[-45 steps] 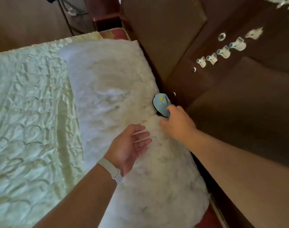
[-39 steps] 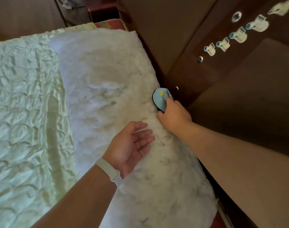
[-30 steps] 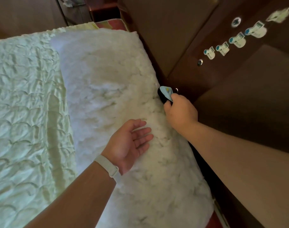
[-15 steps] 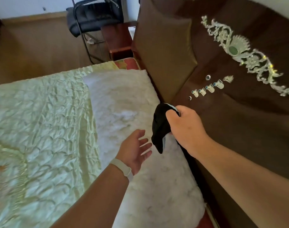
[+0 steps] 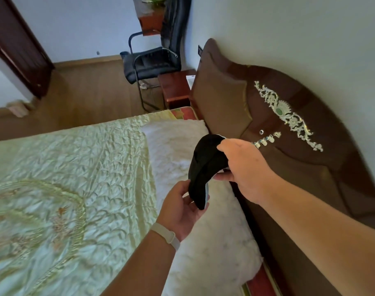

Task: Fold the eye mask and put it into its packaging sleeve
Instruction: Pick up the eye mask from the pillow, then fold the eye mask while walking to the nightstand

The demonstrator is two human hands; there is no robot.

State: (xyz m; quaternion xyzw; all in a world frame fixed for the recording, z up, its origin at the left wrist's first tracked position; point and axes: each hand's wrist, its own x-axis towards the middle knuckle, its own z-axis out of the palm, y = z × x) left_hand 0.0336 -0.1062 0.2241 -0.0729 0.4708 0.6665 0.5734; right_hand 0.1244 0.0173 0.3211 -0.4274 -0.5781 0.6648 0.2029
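Observation:
The eye mask [image 5: 204, 167] hangs in the air above the white fluffy pillow [image 5: 214, 231], its black back toward me and a thin blue edge showing along its lower end. My right hand [image 5: 244, 167] grips its upper part between thumb and fingers. My left hand [image 5: 182, 210], with a pale wristband, is cupped palm-up under the mask's lower tip, fingers apart; the tip rests at its fingertips. No packaging sleeve is in view.
A pale green quilted bedspread [image 5: 64, 199] covers the bed to the left. The dark brown padded headboard [image 5: 289, 146] runs along the right. A black chair [image 5: 152, 60] and a red-brown nightstand [image 5: 175, 88] stand beyond the bed on a wooden floor.
My right hand picked the mask up from the gap between pillow and headboard and lifted it. My left hand rose from the pillow and came under the mask's lower end. The camera tilted up.

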